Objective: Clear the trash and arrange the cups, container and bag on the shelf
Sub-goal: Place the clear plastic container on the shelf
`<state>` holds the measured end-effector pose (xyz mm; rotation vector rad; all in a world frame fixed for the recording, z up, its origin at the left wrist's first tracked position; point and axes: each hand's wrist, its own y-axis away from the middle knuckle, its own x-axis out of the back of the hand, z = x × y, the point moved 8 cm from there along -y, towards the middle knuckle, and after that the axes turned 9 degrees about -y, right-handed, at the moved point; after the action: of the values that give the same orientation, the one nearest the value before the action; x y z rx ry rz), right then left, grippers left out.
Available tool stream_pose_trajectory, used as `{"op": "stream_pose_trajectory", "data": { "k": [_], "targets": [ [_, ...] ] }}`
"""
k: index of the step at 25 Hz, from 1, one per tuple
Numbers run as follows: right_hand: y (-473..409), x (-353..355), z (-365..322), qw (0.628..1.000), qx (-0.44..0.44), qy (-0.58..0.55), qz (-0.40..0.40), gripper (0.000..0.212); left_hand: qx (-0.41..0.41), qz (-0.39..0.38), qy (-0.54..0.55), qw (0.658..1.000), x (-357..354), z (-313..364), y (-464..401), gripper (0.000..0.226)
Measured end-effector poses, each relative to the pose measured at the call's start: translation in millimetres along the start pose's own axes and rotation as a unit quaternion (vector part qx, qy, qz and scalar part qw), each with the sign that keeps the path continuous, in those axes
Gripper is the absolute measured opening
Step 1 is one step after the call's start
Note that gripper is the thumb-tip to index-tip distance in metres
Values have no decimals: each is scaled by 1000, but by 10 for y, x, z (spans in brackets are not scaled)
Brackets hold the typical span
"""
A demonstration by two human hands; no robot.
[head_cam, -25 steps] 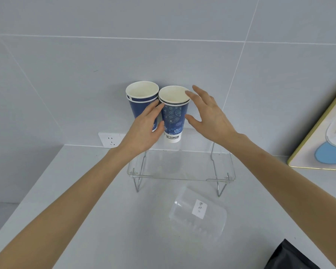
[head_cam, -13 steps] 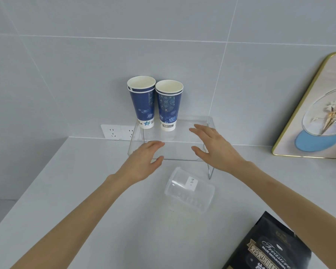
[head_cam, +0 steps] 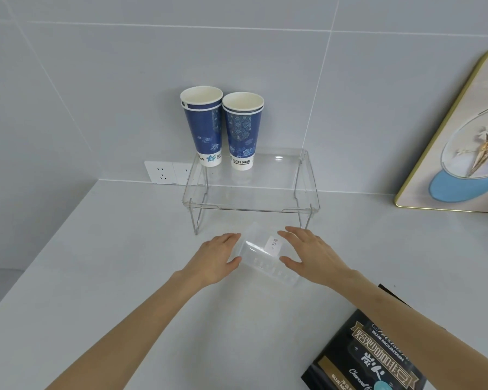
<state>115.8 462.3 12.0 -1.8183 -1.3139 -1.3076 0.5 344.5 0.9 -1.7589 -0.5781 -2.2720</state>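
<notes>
Black coffee bag [head_cam: 378, 356], bottom right on the worktop: gold banner reads "BLUE MOUNTAIN" with Chinese characters beside it; script word starting "Charcoal" lower down, cut off by the frame edge. Clear plastic container [head_cam: 268, 257]: small white sticker with handwritten marks, too small to read. Left paper cup [head_cam: 204, 128]: star logo plus Chinese print on white base band, illegible. Right paper cup [head_cam: 242, 130]: dark Chinese characters on base band, unreadable.

Two cups [head_cam: 202, 128] [head_cam: 243, 130], one shelf [head_cam: 251, 205], one container [head_cam: 265, 257], one bag [head_cam: 369, 358], two hands [head_cam: 214, 260] [head_cam: 313, 257].
</notes>
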Motion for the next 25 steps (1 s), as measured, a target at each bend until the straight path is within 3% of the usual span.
{"op": "stream_pose_trajectory", "data": {
  "k": [5,8,11,13,17,20,23,25],
  "targets": [
    [-7,-251,99,998,-50,-14,-40,73,25,-24,30,999,-195,13,-73,58],
    [-13,-255,86,998,-49,-24,-25,75,54,-15,126,990,-235,-43,-99,54],
    [11,-254,26,999,-37,-26,-27,76,103,24,271,957,-198,-159,-77,27],
    [38,-271,-50,999,-25,-32,-34,77,111,47,298,947,-124,-234,-4,5],
    [77,-342,-266,997,-4,-60,-38,82,74,72,314,944,117,-302,239,6],
    [49,-422,-467,996,18,-78,-31,85,40,105,281,953,323,-348,443,8],
    [-16,-417,-631,993,39,-107,-3,85,3,143,101,985,479,-394,595,17],
    [-45,-354,-717,990,60,-124,26,82,-38,175,10,984,542,-373,664,18]
  ]
}}
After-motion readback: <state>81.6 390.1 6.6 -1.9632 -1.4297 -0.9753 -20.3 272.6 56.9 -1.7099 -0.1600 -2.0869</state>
